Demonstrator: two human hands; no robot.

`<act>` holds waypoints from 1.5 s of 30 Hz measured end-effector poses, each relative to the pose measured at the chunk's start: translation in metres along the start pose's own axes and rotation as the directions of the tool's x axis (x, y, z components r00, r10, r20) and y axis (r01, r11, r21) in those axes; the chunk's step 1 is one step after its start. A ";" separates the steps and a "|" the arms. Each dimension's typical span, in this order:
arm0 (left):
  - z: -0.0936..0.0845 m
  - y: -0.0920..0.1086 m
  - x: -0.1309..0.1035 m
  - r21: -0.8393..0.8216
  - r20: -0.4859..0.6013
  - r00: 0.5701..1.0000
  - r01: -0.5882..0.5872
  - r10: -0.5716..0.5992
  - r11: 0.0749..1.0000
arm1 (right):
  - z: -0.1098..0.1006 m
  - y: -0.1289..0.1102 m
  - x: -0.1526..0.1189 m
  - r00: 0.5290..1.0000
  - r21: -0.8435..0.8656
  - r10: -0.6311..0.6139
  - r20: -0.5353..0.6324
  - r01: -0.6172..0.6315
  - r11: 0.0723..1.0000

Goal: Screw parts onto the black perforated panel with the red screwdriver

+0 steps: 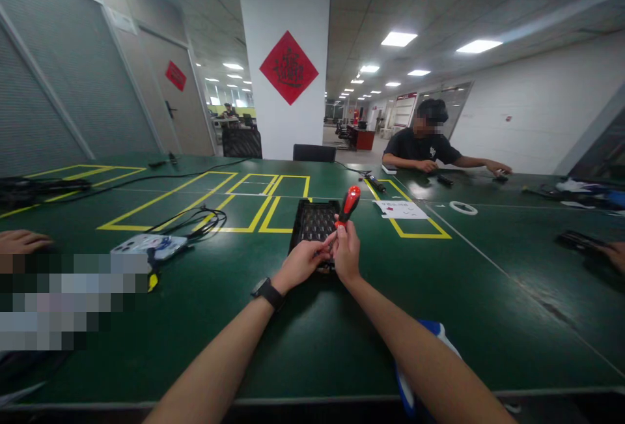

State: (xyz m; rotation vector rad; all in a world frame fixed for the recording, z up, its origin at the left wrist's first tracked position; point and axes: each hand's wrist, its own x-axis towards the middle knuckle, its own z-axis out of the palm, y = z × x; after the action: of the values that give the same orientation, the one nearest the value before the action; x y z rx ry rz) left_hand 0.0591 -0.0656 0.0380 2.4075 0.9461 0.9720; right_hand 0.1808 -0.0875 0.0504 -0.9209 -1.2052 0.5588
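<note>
Only partly visible, the screwdriver (349, 204)

Across the worktop (273, 346) from me, a tray (295, 230) sits centrally, a screwdriver (349, 204) at its right; a flat device (168, 247) lies left, paper (409, 211) right, a ring (457, 210) farther right.

Ceiling panels (399, 39) glow white, while outer edges look blurred, stretched.

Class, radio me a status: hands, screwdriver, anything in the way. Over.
Right hand holding red-and-black screwdriver, handle up. Left hand close beside it, at near end of black tray. Screwdriver's tip hidden behind hands.
</note>
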 end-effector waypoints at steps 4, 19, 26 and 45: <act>-0.001 0.004 0.000 0.047 -0.047 0.998 0.031 -0.028 0.998 | 0.001 0.003 0.002 0.999 -0.013 -0.025 -0.036 0.024 1.000; 0.000 -0.001 0.000 0.007 -0.022 0.998 0.064 -0.064 0.998 | 0.001 0.006 0.002 0.998 0.031 0.019 0.059 -0.021 0.999; 0.000 0.001 0.001 0.030 -0.031 0.996 0.085 -0.084 0.996 | 0.002 0.004 0.001 0.999 0.046 0.014 0.043 -0.016 0.999; -0.001 -0.002 -0.001 -0.157 0.000 0.993 0.120 -0.121 0.980 | 0.002 0.006 0.002 0.998 0.049 0.011 0.063 -0.014 0.999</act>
State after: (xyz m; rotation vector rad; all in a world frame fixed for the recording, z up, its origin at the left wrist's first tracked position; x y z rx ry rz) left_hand 0.0574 -0.0650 0.0373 2.1909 0.9688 0.9768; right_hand 0.1803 -0.0820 0.0473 -0.8752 -1.2374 0.6281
